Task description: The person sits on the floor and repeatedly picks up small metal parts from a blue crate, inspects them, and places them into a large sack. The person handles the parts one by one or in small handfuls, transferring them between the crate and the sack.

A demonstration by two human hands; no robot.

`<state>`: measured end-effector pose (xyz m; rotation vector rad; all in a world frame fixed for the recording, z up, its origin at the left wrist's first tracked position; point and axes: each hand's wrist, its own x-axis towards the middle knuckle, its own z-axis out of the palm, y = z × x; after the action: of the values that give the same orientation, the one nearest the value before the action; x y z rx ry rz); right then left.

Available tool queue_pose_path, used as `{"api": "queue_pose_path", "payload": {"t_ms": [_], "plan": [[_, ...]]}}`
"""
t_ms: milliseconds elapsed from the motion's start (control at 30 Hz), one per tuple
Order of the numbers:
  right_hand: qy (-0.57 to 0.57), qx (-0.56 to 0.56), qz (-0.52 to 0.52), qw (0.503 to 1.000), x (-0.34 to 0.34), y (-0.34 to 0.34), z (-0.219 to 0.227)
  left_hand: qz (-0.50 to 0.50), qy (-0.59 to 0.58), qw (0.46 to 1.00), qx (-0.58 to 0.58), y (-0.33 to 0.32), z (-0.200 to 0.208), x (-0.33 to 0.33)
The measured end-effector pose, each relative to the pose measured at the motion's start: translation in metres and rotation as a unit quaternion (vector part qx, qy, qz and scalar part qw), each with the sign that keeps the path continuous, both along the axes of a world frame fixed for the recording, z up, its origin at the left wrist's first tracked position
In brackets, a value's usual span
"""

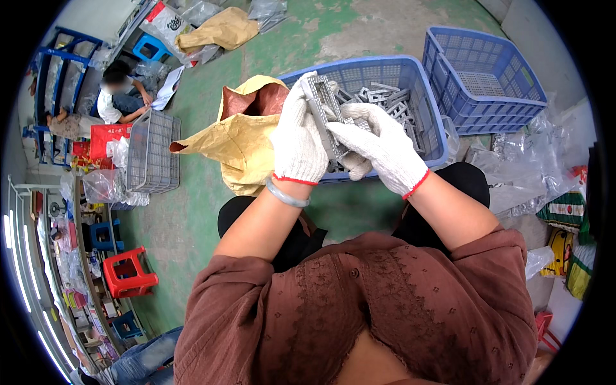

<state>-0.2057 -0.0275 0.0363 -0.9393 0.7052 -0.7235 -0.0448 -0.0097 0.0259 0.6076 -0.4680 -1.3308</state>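
Observation:
In white knitted gloves with red cuffs, both my hands are above a blue plastic basket [439, 136]. My left hand [296, 144] is closed round a stack of silver metal frames [324, 106], long and rectangular with open middles, held tilted up. My right hand [383, 144] closes on the stack's right side, its fingers bent, with some grey metal showing between them. Part of the right fingers' grip is hidden by the glove and the stack. Inside the basket lies a loose heap of similar silver metal parts [399, 110].
An open yellow-brown sack [247, 144] stands against the basket's left side. Stacked blue crates [491, 106] are at the far right, with clear plastic bags [526, 170] beside them. Leftward are a grey crate [153, 151], a red stool [130, 273] and a seated person [122, 99] with papers.

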Motion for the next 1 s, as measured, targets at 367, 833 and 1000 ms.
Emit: {"api": "queue_pose_path", "payload": {"t_ms": [367, 833, 1000], "plan": [[0.016, 0.006, 0.015, 1.000, 0.000, 0.002, 0.003, 0.109, -0.097, 0.989, 0.019, 0.005, -0.001, -0.015], [0.010, 0.013, 0.048, 0.999, -0.005, -0.001, 0.001, 0.136, -0.126, 0.982, 0.035, -0.001, -0.007, -0.018], [0.014, 0.034, 0.031, 0.999, -0.005, 0.001, 0.007, 0.122, -0.141, 0.982, 0.036, -0.003, -0.007, -0.017]]}}
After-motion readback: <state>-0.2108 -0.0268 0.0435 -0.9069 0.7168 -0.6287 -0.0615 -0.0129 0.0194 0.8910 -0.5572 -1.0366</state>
